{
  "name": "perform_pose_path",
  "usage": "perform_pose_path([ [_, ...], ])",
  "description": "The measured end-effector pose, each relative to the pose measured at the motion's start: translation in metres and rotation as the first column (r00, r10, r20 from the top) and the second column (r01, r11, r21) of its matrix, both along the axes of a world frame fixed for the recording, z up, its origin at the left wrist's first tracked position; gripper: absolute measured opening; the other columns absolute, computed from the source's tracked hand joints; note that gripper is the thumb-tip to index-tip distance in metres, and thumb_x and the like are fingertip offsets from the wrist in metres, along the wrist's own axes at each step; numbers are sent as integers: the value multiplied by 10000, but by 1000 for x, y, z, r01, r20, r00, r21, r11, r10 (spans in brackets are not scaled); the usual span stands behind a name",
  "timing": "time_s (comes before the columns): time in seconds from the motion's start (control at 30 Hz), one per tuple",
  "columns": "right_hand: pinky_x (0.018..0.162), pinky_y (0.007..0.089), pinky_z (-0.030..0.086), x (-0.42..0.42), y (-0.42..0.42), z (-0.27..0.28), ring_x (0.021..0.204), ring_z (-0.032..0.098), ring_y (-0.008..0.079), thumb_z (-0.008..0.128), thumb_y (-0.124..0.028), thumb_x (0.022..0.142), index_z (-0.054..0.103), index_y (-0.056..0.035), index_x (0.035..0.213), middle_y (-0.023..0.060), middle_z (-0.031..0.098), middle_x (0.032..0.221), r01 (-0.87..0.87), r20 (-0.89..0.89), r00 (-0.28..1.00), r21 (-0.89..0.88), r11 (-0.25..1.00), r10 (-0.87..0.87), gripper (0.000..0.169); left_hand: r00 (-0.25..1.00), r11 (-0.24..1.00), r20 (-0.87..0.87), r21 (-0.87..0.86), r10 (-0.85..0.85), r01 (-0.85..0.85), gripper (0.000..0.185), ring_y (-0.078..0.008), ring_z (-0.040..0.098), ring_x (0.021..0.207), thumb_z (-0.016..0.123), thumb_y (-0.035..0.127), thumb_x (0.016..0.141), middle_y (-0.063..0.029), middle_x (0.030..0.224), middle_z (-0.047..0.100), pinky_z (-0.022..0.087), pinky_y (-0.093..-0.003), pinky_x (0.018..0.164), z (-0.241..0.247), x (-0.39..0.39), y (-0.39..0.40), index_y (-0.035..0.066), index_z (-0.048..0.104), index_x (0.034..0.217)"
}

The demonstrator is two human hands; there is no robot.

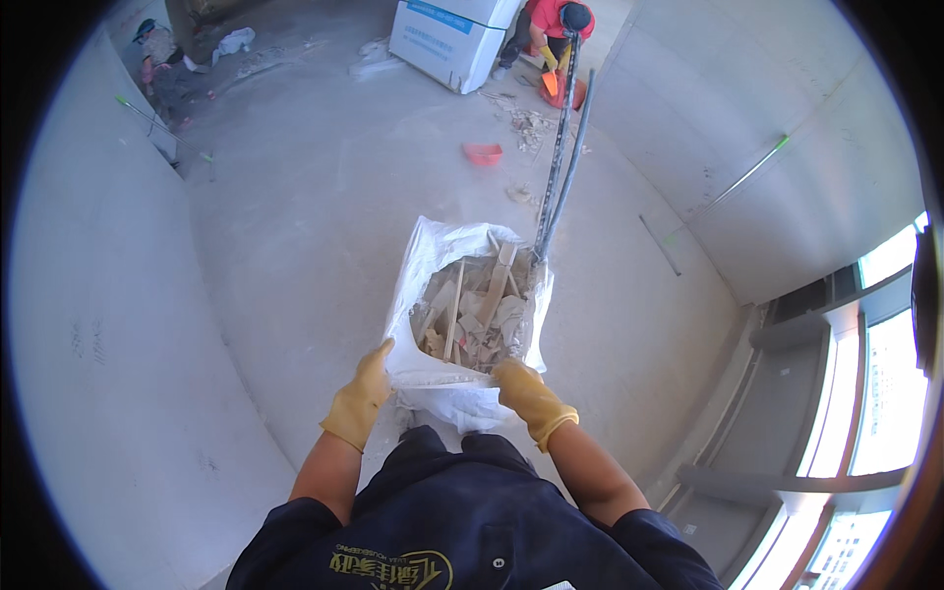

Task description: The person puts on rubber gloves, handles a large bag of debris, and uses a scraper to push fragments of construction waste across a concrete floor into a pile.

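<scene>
A white woven sack (413,284) stands upright before me, its mouth wide open, full of rubble, wood strips and torn pieces of board (495,291). My left hand (366,383), in a yellow rubber glove, grips the sack's rim at its near left corner. Gloved the same way, my right hand (525,391) holds the near right part of the rim. A perforated metal strip (558,147) and a grey pipe (574,166) stick up far out of the sack's right far corner. The fingertips of both hands are partly hidden by the sack's edge.
A red dustpan (483,154) and debris (532,129) lie on the concrete floor ahead. Beyond, a person in red (564,22) bends over a red sack beside a large white wrapped stack (450,44). Another person (158,48) is far left. A green-ended pole (748,173) leans right, near windows.
</scene>
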State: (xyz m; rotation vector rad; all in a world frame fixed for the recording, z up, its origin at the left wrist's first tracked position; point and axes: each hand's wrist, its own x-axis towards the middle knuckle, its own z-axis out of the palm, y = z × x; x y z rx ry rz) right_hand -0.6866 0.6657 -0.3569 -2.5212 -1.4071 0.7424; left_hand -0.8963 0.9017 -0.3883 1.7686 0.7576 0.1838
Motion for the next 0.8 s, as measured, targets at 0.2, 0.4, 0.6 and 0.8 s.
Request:
perform_pose_path([
  [0.2,857,416,509,-72,-40,7,1039,607,354,674,-50,694,680,-66,981,141,651,1034,155,-149,981,219,963,-124,287,971,725,-158,-645,182,-241,482,-265,652,919,551,337,959,-165,1122,650,530,-389,803,17,-30,-10,-59,567,1235],
  [0.4,883,420,504,-85,-40,31,1055,604,350,647,-40,707,692,-95,1002,146,644,1073,103,-209,965,-252,962,-158,302,929,372,-294,-856,223,-360,528,-269,638,936,551,393,951,-169,1120,650,500,-424,797,-28,-44,-19,-70,591,1201],
  [0.6,875,420,503,-49,-22,-6,1026,619,338,674,-93,702,719,-131,956,137,670,1025,212,4,977,30,977,-213,261,974,903,199,429,-112,16,389,-398,603,987,564,53,850,-240,1065,643,470,-477,871,-95,-30,-15,4,576,1236],
  [0.8,850,404,512,-20,-22,-1,954,643,352,656,-74,795,647,-31,1115,183,667,952,259,-36,962,419,870,-269,322,987,984,-96,-108,128,-138,343,-402,616,1010,579,90,848,-265,1056,642,477,-467,899,-89,19,-42,22,614,1182],
])
